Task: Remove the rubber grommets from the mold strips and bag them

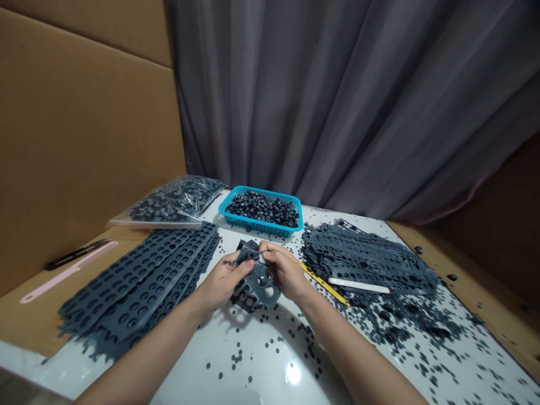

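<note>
Held piece: a dark grey perforated strip point(269, 289), rubbery-looking, bunched and bent, sits in the air on the near side of the blue mesh basket point(258, 226), my landmark.
Left hand point(223, 281): fingers clamped on the strip's left part, thumb on top; I can't see the fingertips underneath.
Right hand point(287, 271): fingers pinched on its upper right part, thumb bent over the edge.
Why two hands: I judge that a limp, hole-filled strip needs bracing from both sides, with the thumbs near one spot.
Basket load: small black pieces point(261, 209), walled in, I'd guess, so they don't roll.
Left of basket: a clear zip bag point(179, 198) full of similar pieces; nearer me, fanned perforated sheets point(139, 287), probably overlapped for easy lifting.
Right of basket: a loose pile of perforated sheets point(371, 253), nearer me, with a white stick point(358, 285) on it and a yellow stick point(324, 284) beside it, within right-hand reach as I read it.
Near side, farther out: dark discs point(220, 376) strewn over the white tabletop point(185, 382).
</note>
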Demonstrator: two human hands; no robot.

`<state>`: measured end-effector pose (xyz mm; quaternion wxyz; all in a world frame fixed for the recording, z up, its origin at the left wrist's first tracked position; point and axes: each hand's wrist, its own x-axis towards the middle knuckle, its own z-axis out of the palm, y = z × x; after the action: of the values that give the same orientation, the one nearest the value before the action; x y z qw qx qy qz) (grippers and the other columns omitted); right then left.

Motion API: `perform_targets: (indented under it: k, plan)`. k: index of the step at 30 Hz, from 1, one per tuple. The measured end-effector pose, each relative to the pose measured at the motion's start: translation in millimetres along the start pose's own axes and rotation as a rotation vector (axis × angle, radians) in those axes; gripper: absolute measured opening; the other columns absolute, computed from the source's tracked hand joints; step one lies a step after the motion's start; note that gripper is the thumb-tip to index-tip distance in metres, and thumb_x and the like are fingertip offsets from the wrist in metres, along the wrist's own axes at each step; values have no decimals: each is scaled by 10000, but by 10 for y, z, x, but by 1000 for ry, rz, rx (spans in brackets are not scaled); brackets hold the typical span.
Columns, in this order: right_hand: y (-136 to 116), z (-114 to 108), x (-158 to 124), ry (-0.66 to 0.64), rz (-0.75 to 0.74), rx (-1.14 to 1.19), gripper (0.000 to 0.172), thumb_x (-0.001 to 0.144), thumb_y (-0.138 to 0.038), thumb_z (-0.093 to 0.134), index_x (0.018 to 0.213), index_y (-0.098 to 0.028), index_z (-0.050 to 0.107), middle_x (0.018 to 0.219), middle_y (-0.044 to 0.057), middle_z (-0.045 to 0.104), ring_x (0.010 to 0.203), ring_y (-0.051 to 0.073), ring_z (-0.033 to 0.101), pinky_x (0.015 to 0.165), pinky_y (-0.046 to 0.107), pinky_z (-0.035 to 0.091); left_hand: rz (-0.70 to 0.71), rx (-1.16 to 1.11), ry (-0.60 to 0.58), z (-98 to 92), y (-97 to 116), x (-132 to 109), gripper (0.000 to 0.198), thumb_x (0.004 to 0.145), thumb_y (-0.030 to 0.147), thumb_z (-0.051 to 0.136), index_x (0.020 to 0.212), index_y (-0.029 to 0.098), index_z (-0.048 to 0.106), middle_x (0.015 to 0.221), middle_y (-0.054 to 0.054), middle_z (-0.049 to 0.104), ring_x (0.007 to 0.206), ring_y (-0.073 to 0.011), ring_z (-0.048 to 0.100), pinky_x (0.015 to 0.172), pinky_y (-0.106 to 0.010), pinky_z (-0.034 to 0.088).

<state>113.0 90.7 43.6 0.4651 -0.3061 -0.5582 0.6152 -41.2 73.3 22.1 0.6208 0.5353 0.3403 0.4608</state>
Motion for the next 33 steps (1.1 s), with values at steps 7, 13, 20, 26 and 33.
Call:
perform_targets:
  k: [7, 13, 20, 26, 33]
  plan:
    - [-191, -155, 55, 97, -91, 103, 247, 737, -362, 420, 600, -218, 272, 557, -51, 209, 486, 117, 191, 481, 256, 210, -84, -155, 76, 55, 46, 42, 450, 683, 516, 686, 963, 166, 643, 898, -61, 681, 856, -202, 611, 805, -302, 464]
    - [-374, -207, -36, 75, -234, -420, 206, 829, -326, 389, 664, -202, 385, 607, -30, 319, 559, 128, 299, 563, 268, 266, -81, -43, 26, -2, -12, 37, 466, 781, 551, 565, 1051, 176, 625, 963, -65, 675, 883, -196, 609, 813, -296, 465]
    - [-599, -4, -212, -174, -273, -1139, 122, 886, -241, 383, 787, -195, 436, 737, 12, 523, 673, 156, 444, 639, 274, 305, -10, -18, -14, 1, 10, -10, 443, 816, 497, 547, 1110, 173, 617, 1041, -75, 668, 1005, -240, 575, 913, -336, 412]
    - [-640, 39, -222, -173, -273, -1380, 104, 882, -219, 365, 829, -188, 449, 822, 48, 579, 729, 185, 493, 654, 302, 318, 33, 206, -71, -10, 88, -9, 386, 870, 478, 456, 972, 161, 650, 956, -59, 661, 950, -226, 556, 859, -305, 406]
    - [-577, 55, -204, -146, -220, -1575, 135, 874, -266, 401, 893, -170, 494, 879, 79, 608, 803, 223, 536, 698, 329, 323, 84, 417, -28, 18, 83, 9, 359, 891, 442, 419, 722, 154, 550, 709, -13, 545, 677, -145, 465, 652, -246, 387]
